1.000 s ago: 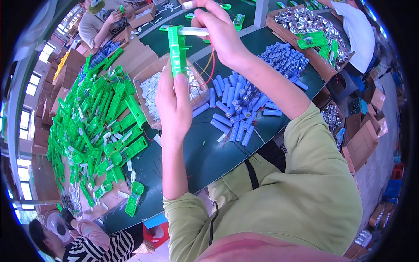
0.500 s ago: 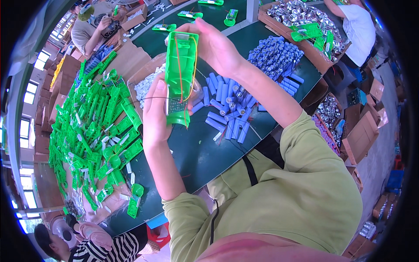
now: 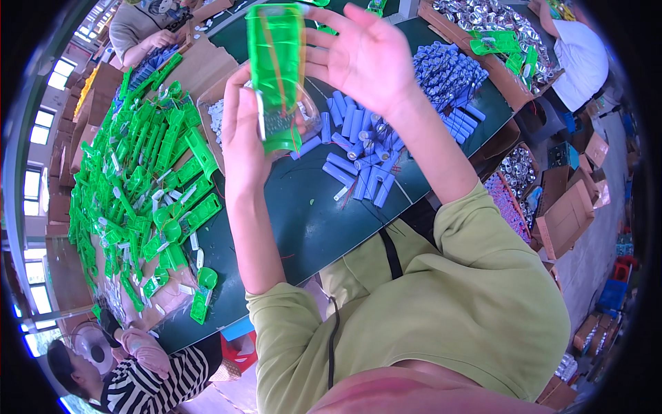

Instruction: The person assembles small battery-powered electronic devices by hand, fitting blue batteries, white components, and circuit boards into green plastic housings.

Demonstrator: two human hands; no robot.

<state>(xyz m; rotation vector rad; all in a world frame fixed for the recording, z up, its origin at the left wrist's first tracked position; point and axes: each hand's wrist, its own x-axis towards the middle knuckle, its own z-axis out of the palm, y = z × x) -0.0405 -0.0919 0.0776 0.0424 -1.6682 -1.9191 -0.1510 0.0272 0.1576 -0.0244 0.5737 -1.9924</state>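
My left hand (image 3: 245, 138) is closed round the lower part of a green plastic housing (image 3: 274, 52), held upright above the table. Red and yellow wires run along its hollow inside, and a small board with dots shows near its lower end; motion blurs both. My right hand (image 3: 369, 62) is open beside the housing's right edge, fingers spread; whether the fingertips touch it I cannot tell. Blue cylindrical battery cells (image 3: 362, 148) lie loose on the table below my right hand, and more cells with black wires (image 3: 448, 76) are heaped behind them.
A big heap of green housings (image 3: 152, 152) covers the left of the dark green table (image 3: 303, 221). A carton of shiny metal cups (image 3: 476, 21) stands at the far right. Co-workers sit at the far left, the near left in a striped top (image 3: 165, 386), and the far right.
The housing has moved up and slightly left in view, held by my left hand. My right hand has shifted right from the housing's top, its fingers spreading. The view has tilted a little.
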